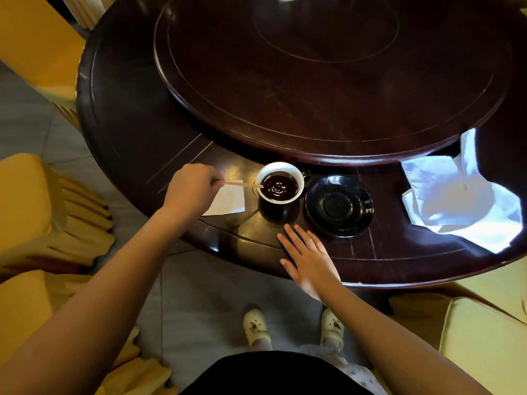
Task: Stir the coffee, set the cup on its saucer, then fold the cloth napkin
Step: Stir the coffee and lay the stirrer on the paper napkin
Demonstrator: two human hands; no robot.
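While the left hand (pixel 194 185) pinches a wooden stirrer (pixel 243 184) dipped in the cup (pixel 280 182) on the bench (pixel 128 132), the right hand (pixel 309 259) lies flat, released — saucer (pixel 339 205) just beside, napkin (pixel 462 195) well right.

Black saucer (pixel 339 205), white-lined cup (pixel 280 182) — white napkin (pixel 462 195), dark-brown table (pixel 128 115).

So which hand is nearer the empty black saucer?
Right. The right hand lies flat on the table just in front of the black saucer; the left hand holds the wooden stirrer beyond the cup.
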